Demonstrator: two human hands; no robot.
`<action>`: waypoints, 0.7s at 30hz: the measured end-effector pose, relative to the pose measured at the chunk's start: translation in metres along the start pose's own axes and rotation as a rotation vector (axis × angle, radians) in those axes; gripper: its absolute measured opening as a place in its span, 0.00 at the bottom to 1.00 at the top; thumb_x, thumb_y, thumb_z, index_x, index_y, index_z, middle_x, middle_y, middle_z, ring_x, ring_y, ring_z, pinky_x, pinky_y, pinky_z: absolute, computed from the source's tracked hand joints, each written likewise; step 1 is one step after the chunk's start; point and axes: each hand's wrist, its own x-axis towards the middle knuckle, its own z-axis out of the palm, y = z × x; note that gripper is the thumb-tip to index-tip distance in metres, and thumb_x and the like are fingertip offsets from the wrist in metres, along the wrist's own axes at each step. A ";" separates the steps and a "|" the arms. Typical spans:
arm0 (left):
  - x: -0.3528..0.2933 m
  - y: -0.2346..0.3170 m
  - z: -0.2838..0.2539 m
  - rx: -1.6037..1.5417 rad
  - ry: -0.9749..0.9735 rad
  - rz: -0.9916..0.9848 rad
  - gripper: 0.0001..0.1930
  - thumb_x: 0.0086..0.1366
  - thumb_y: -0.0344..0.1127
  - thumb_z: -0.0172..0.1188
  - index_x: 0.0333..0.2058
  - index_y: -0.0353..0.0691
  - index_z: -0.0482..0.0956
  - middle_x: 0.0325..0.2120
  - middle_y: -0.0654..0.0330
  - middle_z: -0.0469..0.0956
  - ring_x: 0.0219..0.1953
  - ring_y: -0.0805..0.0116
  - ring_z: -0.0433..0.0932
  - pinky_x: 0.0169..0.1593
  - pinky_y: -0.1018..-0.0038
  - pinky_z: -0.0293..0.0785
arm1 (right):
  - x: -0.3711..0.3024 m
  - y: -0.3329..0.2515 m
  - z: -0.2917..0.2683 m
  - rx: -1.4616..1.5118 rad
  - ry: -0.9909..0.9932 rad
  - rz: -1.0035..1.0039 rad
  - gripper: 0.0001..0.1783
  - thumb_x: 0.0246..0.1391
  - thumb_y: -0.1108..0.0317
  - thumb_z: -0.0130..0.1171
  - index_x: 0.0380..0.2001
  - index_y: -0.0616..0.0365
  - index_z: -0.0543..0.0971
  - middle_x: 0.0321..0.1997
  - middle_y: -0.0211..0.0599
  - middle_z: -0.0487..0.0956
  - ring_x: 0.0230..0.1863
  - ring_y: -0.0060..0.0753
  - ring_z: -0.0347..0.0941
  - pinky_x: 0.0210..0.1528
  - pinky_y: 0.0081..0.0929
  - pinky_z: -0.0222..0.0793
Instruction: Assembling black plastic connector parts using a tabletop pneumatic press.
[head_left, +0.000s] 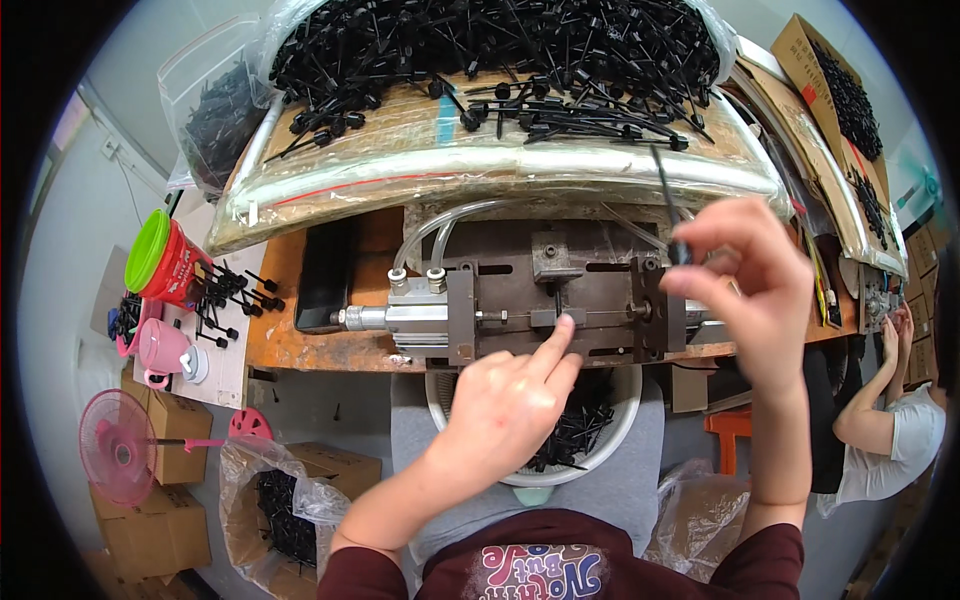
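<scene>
Left hand point(505, 400): index fingertip pressed on the metal jig point(560, 300) at the surface's near edge, other fingers curled.
Right hand point(745, 290): fingers pinching a thin black rod point(668, 200), upright above the jig's right end.
Bowl point(610, 445): below, holding black parts.

Light: bright, even, from overhead
Glare: sheen on the clear plastic sheet over the tray rim point(500, 165)
Blur: raised right hand point(745, 275) slightly soft
Edges: fisheye bending, black vignette corners

A rusty workbench point(300, 345) carries a metal fixture point(520, 305) and a black tray point(326, 275).
</scene>
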 end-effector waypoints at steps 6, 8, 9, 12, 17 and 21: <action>0.053 -0.036 -0.050 -0.017 0.337 0.192 0.07 0.54 0.30 0.65 0.33 0.38 0.82 0.31 0.58 0.83 0.27 0.65 0.81 0.32 0.76 0.76 | -0.059 0.001 0.031 -0.339 -0.082 -0.080 0.14 0.38 0.79 0.68 0.33 0.64 0.78 0.49 0.46 0.77 0.46 0.41 0.77 0.45 0.32 0.75; 0.081 -0.056 -0.063 0.123 0.408 0.163 0.05 0.56 0.27 0.62 0.33 0.35 0.82 0.32 0.56 0.82 0.28 0.65 0.81 0.34 0.76 0.76 | -0.072 0.008 0.045 -0.331 -0.097 -0.108 0.13 0.39 0.79 0.66 0.33 0.65 0.77 0.51 0.47 0.77 0.40 0.42 0.79 0.40 0.28 0.76; 0.096 -0.075 -0.068 0.216 0.418 0.231 0.07 0.57 0.28 0.62 0.35 0.34 0.82 0.33 0.56 0.82 0.28 0.67 0.81 0.33 0.77 0.75 | -0.076 0.007 0.051 -0.361 -0.113 -0.116 0.13 0.39 0.78 0.67 0.32 0.64 0.77 0.51 0.46 0.77 0.37 0.41 0.79 0.38 0.28 0.76; 0.132 -0.090 -0.069 0.195 0.255 0.095 0.10 0.55 0.26 0.60 0.37 0.37 0.83 0.35 0.54 0.79 0.40 0.59 0.76 0.45 0.71 0.72 | -0.085 0.014 0.067 -0.457 -0.159 -0.151 0.13 0.39 0.74 0.67 0.31 0.60 0.77 0.51 0.44 0.78 0.25 0.31 0.76 0.28 0.25 0.71; 0.158 -0.082 -0.067 0.271 0.024 0.124 0.11 0.51 0.24 0.60 0.35 0.37 0.84 0.35 0.52 0.78 0.45 0.55 0.75 0.50 0.66 0.72 | -0.087 0.016 0.086 -0.585 -0.177 -0.208 0.10 0.41 0.73 0.63 0.31 0.59 0.77 0.50 0.44 0.79 0.16 0.24 0.70 0.23 0.19 0.66; 0.174 -0.084 -0.059 0.362 -0.053 0.111 0.11 0.49 0.29 0.64 0.34 0.37 0.84 0.34 0.51 0.78 0.43 0.55 0.77 0.47 0.65 0.74 | -0.081 0.010 0.086 -0.665 -0.260 -0.143 0.12 0.40 0.72 0.67 0.30 0.58 0.77 0.51 0.40 0.79 0.18 0.28 0.71 0.24 0.21 0.68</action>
